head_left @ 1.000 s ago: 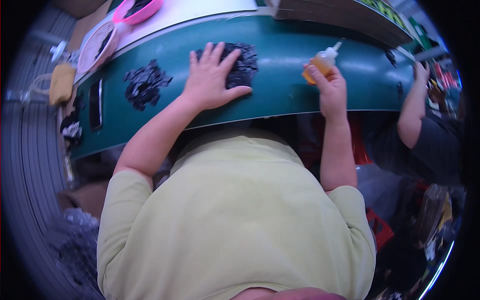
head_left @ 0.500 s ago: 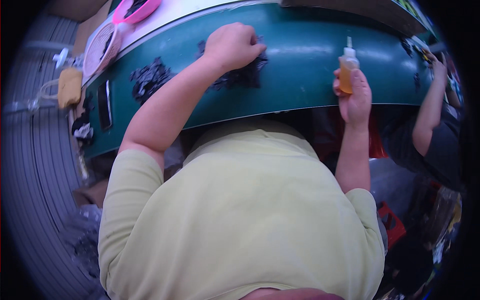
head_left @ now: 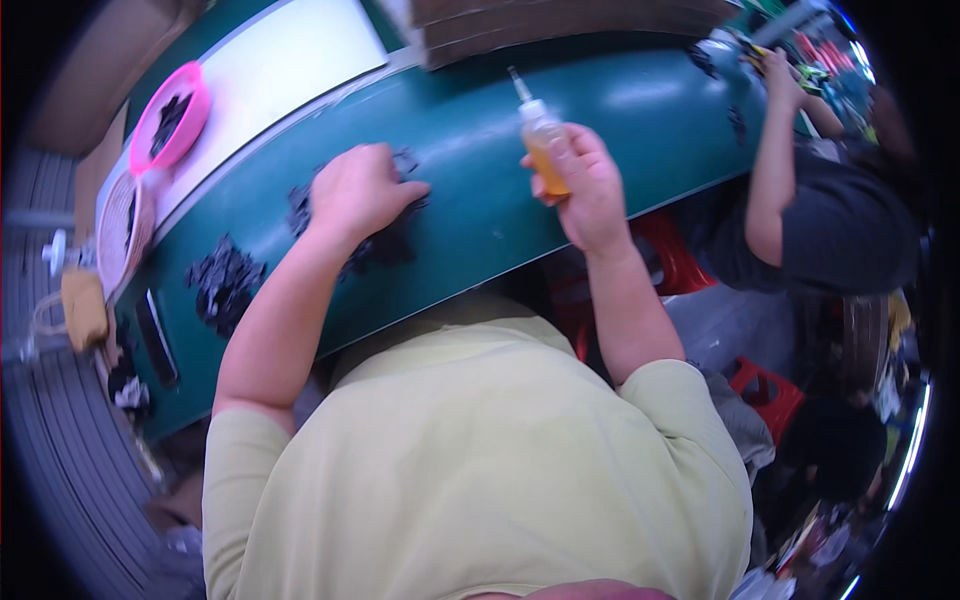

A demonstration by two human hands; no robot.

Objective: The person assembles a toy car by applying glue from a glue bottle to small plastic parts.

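My right hand (head_left: 590, 185) is wrapped round a clear squeeze bottle (head_left: 545, 155) holding amber liquid. The bottle has a narrow pointed nozzle and is held above the green table (head_left: 480, 130), its tip leaning left and away from me. Over a loose pile of small dark, crumpled-looking pieces (head_left: 385, 250) rests my left hand (head_left: 358, 195), its fingers curled down and its thumb pointing right. Whatever lies under those fingers is hidden. A second heap of similar dark pieces (head_left: 228, 285) sits to the left, beside my forearm.
A black phone-like slab (head_left: 155, 338) lies near the table's left end. Beyond it stand a pale pink basket (head_left: 118, 232) and a bright pink basket (head_left: 198, 110) with dark pieces. A cardboard box (head_left: 570, 30) borders the far side. Another person (head_left: 800, 215) works at the right.
The view has swung, so the table and baskets sit lower and further left. My left hand stays at the same pile, thumb sticking out more. The bottle now tilts further left.
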